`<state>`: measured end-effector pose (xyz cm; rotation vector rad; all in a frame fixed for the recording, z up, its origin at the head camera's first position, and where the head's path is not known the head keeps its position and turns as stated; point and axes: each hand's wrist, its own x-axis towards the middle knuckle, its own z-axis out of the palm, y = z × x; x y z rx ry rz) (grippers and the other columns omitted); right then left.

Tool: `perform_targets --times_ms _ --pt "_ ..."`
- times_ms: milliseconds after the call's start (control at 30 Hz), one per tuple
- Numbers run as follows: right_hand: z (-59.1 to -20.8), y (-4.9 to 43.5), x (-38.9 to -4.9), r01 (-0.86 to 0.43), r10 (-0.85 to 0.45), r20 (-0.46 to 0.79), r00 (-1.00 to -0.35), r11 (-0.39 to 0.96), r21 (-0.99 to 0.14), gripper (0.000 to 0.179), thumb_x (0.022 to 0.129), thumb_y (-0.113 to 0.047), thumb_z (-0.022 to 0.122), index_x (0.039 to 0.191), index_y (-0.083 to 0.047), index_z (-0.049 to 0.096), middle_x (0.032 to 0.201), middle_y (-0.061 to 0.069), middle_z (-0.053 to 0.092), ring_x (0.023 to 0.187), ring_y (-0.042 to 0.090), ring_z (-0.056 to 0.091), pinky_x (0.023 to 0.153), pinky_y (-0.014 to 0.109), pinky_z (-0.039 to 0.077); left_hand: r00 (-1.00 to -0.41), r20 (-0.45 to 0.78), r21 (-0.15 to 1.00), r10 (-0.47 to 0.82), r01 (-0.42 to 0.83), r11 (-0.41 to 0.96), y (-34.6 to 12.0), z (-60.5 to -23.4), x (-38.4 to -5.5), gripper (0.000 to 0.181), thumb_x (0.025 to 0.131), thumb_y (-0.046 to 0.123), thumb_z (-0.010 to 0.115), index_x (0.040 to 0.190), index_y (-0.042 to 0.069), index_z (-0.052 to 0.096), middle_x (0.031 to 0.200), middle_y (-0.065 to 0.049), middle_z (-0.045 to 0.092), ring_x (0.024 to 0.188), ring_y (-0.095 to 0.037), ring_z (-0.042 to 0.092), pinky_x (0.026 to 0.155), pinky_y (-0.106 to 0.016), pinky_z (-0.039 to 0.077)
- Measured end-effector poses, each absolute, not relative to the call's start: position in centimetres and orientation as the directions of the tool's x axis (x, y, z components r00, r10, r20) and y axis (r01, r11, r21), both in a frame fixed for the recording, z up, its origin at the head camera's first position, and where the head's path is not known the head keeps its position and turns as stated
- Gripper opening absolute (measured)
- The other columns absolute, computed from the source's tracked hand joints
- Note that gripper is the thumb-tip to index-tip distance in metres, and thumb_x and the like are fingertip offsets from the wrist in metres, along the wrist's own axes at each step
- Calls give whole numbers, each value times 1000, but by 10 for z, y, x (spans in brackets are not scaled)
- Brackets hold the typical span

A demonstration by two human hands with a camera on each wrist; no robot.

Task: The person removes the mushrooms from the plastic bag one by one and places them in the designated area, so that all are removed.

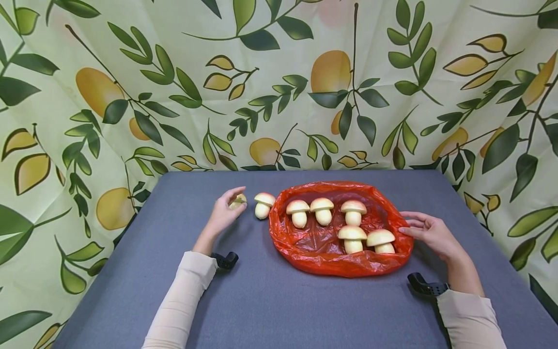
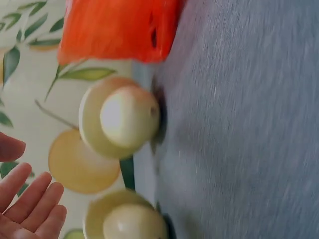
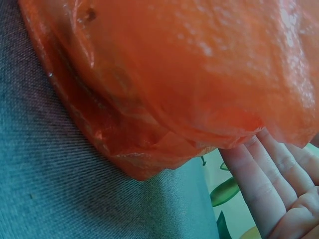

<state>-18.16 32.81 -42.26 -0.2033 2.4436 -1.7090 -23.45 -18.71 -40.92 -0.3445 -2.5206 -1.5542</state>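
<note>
My left hand is at a toy mushroom left of the bag, fingers and thumb spread around it and partly hiding it. In the left wrist view, the fingers look relaxed, apart from the cream mushroom. A second mushroom with a reddish cap lies between that hand and the red plastic bag. At the bag's right rim, my right hand pinches the plastic, thumb on the edge. The right wrist view shows fingertips tucked behind the film. Several mushrooms lie inside the open bag.
Everything rests on a table with a grey-blue cloth. Behind and beside it hangs a curtain printed with leaves and fruit. Each wrist wears a black camera mount.
</note>
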Motion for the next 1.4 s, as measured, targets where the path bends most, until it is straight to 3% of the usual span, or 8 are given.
perform_targets --times_ms 200,367,733,1133,1400 --pt "-422 327 -182 -18 -193 -54 -980 355 -935 38 92 -7 62 106 -42 56 87 -29 68 79 -9 65 69 12 55 -930 326 736 172 364 571 -166 -409 -232 44 83 1 66 126 -5 58 130 -24 59 124 -39 54 107 -52 44" --pt "-421 326 -182 1 -181 -77 -980 387 -922 34 93 -12 62 107 -42 56 87 -30 67 80 -10 64 70 11 55 -909 341 669 241 415 617 -151 -412 -240 44 83 2 67 125 -4 59 132 -23 60 128 -36 53 110 -48 42" --pt "-422 328 -182 -11 -196 -64 -978 359 -933 38 93 -8 61 105 -44 56 87 -29 68 78 -9 65 69 12 55 -932 264 607 249 361 708 -131 -416 -257 43 82 6 71 123 -2 62 130 -20 62 126 -35 54 111 -45 42" --pt "-421 328 -182 0 -191 -76 -979 372 -928 37 93 -10 62 106 -44 56 87 -29 68 79 -9 65 69 12 55 -942 301 624 149 313 716 -138 -427 -260 41 81 2 73 120 -4 63 124 -21 63 121 -33 57 106 -43 46" --pt "-423 327 -182 3 -187 -79 -979 377 -926 35 93 -9 61 109 -40 56 87 -29 68 79 -9 65 69 12 55 -941 296 627 163 321 710 -143 -425 -259 42 81 -2 69 122 -6 61 127 -24 61 123 -36 56 107 -45 45"
